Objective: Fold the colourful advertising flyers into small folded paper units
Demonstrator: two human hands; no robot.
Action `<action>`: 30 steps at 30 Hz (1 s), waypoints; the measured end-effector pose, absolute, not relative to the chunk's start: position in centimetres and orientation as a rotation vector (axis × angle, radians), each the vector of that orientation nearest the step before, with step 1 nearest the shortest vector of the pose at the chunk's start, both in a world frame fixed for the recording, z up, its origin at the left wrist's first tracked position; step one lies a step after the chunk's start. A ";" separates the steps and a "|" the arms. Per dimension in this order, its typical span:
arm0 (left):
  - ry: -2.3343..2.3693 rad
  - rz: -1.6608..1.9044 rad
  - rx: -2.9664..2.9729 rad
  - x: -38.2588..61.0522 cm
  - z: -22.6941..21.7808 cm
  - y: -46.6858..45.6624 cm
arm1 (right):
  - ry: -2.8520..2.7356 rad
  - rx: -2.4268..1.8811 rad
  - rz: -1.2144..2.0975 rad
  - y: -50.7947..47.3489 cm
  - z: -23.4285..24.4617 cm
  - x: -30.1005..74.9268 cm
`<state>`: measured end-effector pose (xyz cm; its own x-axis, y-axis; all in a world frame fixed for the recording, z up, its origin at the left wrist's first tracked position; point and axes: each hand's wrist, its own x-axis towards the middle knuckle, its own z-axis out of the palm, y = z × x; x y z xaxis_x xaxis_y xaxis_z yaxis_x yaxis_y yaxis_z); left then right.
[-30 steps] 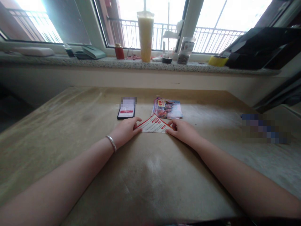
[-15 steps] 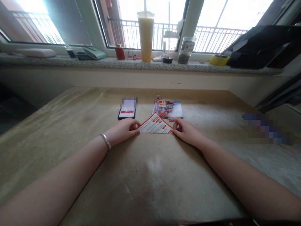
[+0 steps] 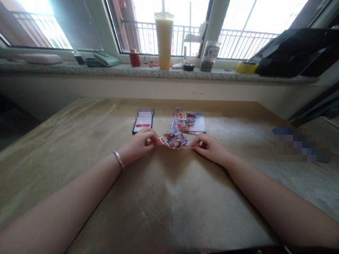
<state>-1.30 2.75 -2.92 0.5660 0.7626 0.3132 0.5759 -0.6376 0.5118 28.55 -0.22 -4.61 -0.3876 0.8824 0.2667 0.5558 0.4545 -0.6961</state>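
Note:
A folded printed leaflet (image 3: 173, 140) is held just above the brown table (image 3: 164, 197), its colourful picture side facing me. My left hand (image 3: 140, 144), with a silver bracelet on the wrist, pinches the leaflet's left corner. My right hand (image 3: 210, 148) pinches its right corner. Both hands have their fingers closed on the paper. Behind the leaflet lies a small stack of similar leaflets (image 3: 189, 122). A phone (image 3: 143, 124) with a lit screen lies just beyond my left hand.
A stone window sill (image 3: 111, 70) runs along the back with a tall yellow drink cup (image 3: 164, 40), a red jar (image 3: 135, 58), a clear jar (image 3: 209, 56), a yellow roll (image 3: 245, 67) and a black tray (image 3: 293, 53). A blurred blue item (image 3: 299, 146) lies at the table's right.
The triangular folded leaflet lay flat with its red-and-white side up. Both hands have pinched its corners and lifted and turned it, so the colourful side now shows.

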 end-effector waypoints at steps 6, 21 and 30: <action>0.928 0.737 2.513 -1.3 -2.2 2.3 | -2.112 -1.046 0.603 -0.3 -4.5 28.7; 0.807 0.857 2.823 -1.4 -1.7 2.1 | -2.187 -0.729 0.238 -1.6 -2.8 28.1; 0.877 0.579 2.891 -1.1 -2.6 2.3 | -2.379 -0.916 0.252 -0.3 -4.1 28.3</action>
